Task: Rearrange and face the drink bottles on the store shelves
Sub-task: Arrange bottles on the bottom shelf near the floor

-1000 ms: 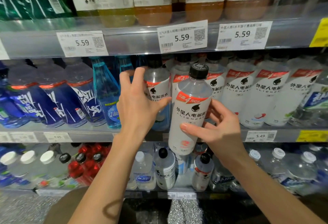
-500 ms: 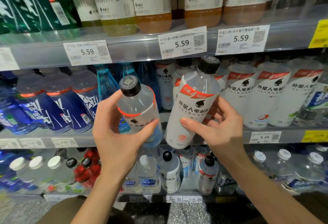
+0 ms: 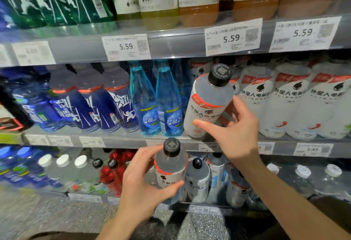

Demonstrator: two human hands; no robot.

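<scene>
Each hand's grip holds a black-capped bottle: left hand (image 3: 140,188), right hand (image 3: 235,133)

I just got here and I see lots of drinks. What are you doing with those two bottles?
A person is tidying a store's drink shelves. The right hand holds a white-labelled bottle, tilted, at the front of the middle shelf, beside the blue bottles. The left hand holds a smaller clear bottle with a black cap, down in front of the lower shelf. Neither bottle is standing in its row yet.

tilted white-label bottle (image 3: 206,105), lower black-capped bottle (image 3: 170,171)
</scene>
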